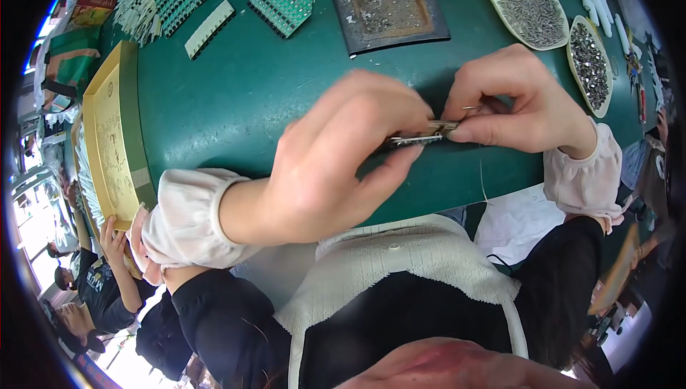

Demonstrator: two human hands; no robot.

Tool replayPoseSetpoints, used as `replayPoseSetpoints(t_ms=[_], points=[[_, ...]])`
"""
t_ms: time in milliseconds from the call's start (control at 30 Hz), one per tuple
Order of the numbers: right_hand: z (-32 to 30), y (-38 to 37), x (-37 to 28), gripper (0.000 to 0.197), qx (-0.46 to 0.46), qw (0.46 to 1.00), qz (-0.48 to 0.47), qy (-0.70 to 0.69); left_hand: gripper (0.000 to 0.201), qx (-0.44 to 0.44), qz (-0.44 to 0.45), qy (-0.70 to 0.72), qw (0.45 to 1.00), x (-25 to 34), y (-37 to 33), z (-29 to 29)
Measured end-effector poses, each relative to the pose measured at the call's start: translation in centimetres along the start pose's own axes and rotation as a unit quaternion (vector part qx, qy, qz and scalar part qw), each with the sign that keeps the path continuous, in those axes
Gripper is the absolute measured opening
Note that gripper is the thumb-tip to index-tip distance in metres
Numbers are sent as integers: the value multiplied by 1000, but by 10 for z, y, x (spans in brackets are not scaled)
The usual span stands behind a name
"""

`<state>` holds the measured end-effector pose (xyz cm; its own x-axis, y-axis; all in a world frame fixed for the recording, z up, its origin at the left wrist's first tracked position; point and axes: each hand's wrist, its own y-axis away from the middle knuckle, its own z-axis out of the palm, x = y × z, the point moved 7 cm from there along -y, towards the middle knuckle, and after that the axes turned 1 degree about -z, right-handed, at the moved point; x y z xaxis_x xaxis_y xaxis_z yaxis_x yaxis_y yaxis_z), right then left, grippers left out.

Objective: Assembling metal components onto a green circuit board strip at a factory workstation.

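My left hand (336, 153) is closed on a narrow strip (418, 139) with shiny metal edges, held above the green table in front of my chest. The strip looks like a small circuit board, but fingers cover much of it. At its right end, my right hand (518, 106) pinches with thumb and forefinger, touching the strip. A thin metal pin (471, 108) shows among the right fingers. Both hands have their wrists in pale gathered sleeves.
Beyond my hands sits a dark square solder pot (351, 44). Green circuit board panels (275, 10) and a white strip (209, 29) lie far left. Oval trays of metal pins (525, 6) and small metal parts (592, 67) stand right. A yellow box (118, 139) edges the left; people sit beyond.
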<state>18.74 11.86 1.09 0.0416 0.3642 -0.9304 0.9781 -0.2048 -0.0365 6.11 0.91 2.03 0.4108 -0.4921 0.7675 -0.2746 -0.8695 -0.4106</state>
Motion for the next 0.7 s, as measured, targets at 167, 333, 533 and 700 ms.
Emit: replayPoseSetpoints(t_ms=[167, 333, 533, 700], points=[[-7, 2, 19, 14, 23, 992, 119, -46, 62, 60, 33, -13, 998, 6, 10, -1], [-22, 8, 16, 12, 51, 976, 151, 145, 41, 32, -4, 50, 998, 5, 11, 7], [-109, 27, 30, 12, 249, 810, 97, 522, 31, -91, 30, -106, 990, -8, 22, 17], [-149, 30, 78, 13, 220, 769, 140, 584, 31, -145, 57, -207, 966, -2, 27, 19]])
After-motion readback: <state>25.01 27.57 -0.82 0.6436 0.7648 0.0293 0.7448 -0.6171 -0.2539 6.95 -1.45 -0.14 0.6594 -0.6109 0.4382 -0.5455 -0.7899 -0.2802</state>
